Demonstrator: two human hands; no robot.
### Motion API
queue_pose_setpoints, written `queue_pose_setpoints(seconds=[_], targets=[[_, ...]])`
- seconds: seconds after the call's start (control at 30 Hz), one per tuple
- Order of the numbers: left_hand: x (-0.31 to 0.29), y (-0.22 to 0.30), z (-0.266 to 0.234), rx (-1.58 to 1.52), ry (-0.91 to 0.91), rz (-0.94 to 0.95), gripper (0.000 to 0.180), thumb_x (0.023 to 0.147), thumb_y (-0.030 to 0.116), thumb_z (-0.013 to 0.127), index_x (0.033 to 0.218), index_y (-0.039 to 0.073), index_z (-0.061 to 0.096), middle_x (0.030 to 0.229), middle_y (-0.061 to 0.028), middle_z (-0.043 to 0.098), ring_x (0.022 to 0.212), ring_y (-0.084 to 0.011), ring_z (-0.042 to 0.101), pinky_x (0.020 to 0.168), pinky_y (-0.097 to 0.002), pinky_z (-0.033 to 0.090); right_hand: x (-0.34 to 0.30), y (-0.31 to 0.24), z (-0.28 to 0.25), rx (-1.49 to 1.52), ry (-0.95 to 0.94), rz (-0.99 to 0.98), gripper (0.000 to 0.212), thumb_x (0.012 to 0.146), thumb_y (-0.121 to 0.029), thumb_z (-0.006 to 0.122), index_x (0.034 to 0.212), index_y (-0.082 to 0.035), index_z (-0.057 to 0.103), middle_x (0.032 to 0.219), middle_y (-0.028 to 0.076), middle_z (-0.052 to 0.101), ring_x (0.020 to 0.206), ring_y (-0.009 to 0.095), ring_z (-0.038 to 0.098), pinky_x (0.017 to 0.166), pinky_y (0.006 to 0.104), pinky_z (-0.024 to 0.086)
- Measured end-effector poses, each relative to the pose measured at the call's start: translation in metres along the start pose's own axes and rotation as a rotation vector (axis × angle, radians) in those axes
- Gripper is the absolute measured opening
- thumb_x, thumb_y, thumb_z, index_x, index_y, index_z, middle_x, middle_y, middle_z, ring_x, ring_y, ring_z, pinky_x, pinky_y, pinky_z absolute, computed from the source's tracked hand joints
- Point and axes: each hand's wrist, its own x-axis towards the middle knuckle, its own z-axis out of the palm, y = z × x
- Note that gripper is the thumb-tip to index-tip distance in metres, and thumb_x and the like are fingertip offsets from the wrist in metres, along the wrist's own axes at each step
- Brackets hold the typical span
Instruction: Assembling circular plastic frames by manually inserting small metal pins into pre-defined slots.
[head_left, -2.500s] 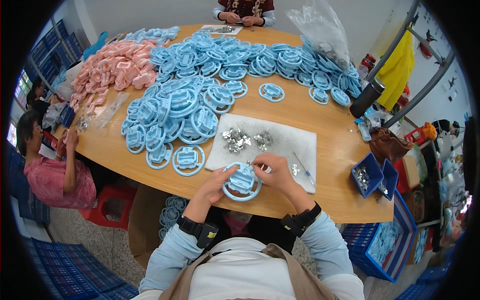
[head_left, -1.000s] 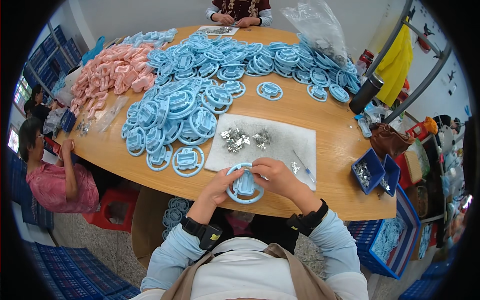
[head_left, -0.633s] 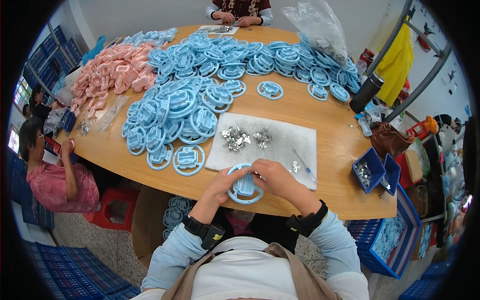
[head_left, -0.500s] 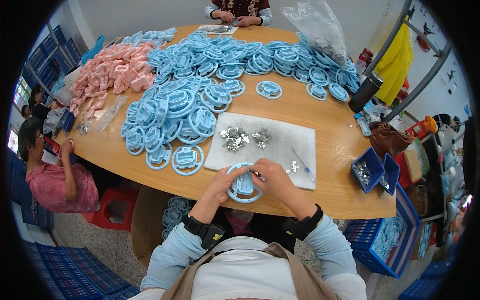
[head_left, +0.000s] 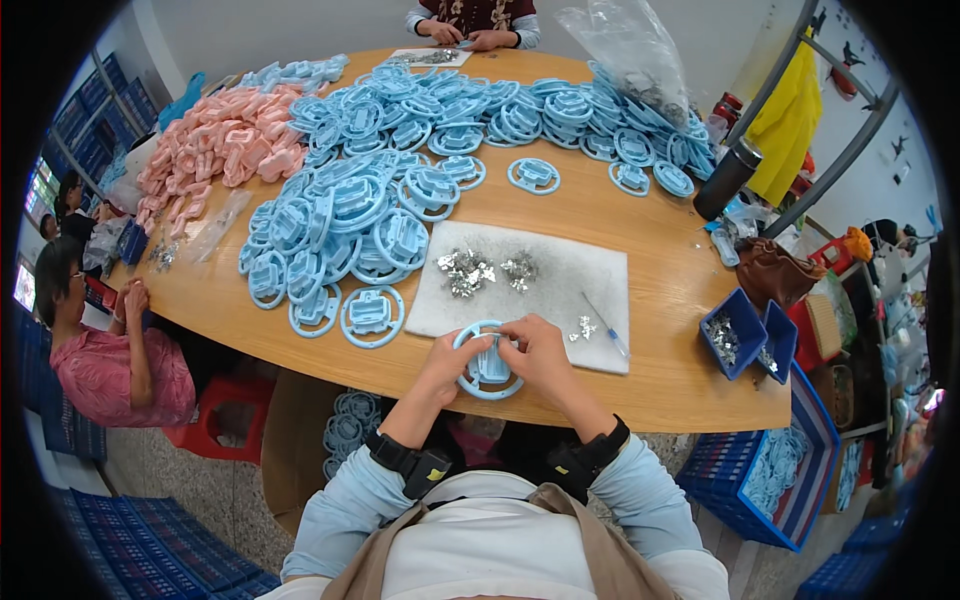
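Observation:
My left hand (head_left: pixel 441 366) grips a light blue round plastic part (head_left: pixel 489 370) by its left rim, the thumb lying over the top. The part is a ring with a raised block in its middle, held at the table's near edge. On its upper right, my right hand (head_left: pixel 542 352) has thumb and fingers closed on the part; any small piece under the fingertips is hidden. Just beyond lies a white pad (head_left: pixel 570 262) with two heaps of small silvery metal pieces (head_left: pixel 465 273) and a few loose ones. A thin-shafted tool with a blue handle (head_left: pixel 616 342) rests on the pad's right side.
Blue parts (head_left: pixel 350 200) are piled left and far, beside pink parts (head_left: pixel 235 135). Blue bins (head_left: pixel 735 338) with metal pieces stand at the right edge, near a black flask (head_left: pixel 728 180). One co-worker (head_left: pixel 120 350) sits left; another person's hands (head_left: pixel 465 38) work across the table.
My right hand has shifted slightly, its fingers now lower and flatter against the blue part. The bit of metal seen at its fingertips before no longer shows.

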Motion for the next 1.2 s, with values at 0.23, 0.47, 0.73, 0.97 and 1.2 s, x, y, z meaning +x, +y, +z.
queue_pose_setpoints(seconds=[0.23, 0.47, 0.73, 0.97, 1.2], targets=[[-0.005, -0.003, -0.006, -0.069, -0.126, -0.029, 0.027, 0.078, 0.011, 0.065, 0.101, 0.002, 0.056, 0.084, -0.0021, 0.060, 0.070, -0.0086, 0.058, 0.056, -0.0222, 0.048, -0.003, 0.012, 0.002, -0.246, 0.159, -0.131, 0.032, 0.069, -0.016, 0.066, 0.098, -0.001, 0.063, 0.075, 0.011, 0.059, 0.054, 0.018, 0.053, 0.051, 0.0284, 0.043], [-0.019, 0.005, -0.008, -0.008, -0.186, -0.079, 0.028, 0.078, 0.015, 0.066, 0.100, 0.001, 0.058, 0.089, -0.0043, 0.062, 0.074, -0.0111, 0.060, 0.061, -0.0255, 0.050, -0.012, -0.013, -0.011, 0.040, 0.032, -0.091, 0.036, 0.066, -0.014, 0.068, 0.099, -0.002, 0.062, 0.081, 0.009, 0.060, 0.054, 0.012, 0.052, 0.050, 0.0246, 0.044], [-0.008, 0.026, -0.018, 0.145, -0.398, -0.154, 0.040, 0.078, 0.010, 0.065, 0.113, 0.001, 0.049, 0.101, -0.0091, 0.059, 0.085, -0.0180, 0.061, 0.071, -0.0307, 0.054, -0.012, 0.011, -0.040, 0.038, -0.005, -0.108, 0.023, 0.068, -0.012, 0.068, 0.089, -0.003, 0.065, 0.085, 0.010, 0.058, 0.055, 0.016, 0.053, 0.050, 0.0267, 0.044], [-0.003, 0.004, -0.002, -0.245, -0.128, 0.036, 0.041, 0.078, 0.000, 0.061, 0.116, 0.000, 0.045, 0.110, -0.0112, 0.054, 0.097, -0.0213, 0.057, 0.080, -0.0339, 0.050, -0.022, 0.048, -0.053, -0.701, 0.033, -0.018, 0.014, 0.073, -0.013, 0.062, 0.072, 0.001, 0.059, 0.077, 0.014, 0.057, 0.070, 0.032, 0.057, 0.063, 0.0371, 0.047], [-0.002, -0.001, -0.004, -0.209, -0.034, -0.010, 0.034, 0.082, 0.013, 0.061, 0.111, 0.002, 0.049, 0.097, -0.0075, 0.059, 0.086, -0.0169, 0.060, 0.070, -0.0290, 0.052, -0.011, 0.039, -0.047, -0.294, 0.110, -0.050, 0.006, 0.075, -0.006, 0.057, 0.076, -0.001, 0.058, 0.076, 0.013, 0.057, 0.065, 0.025, 0.057, 0.057, 0.0333, 0.045]])
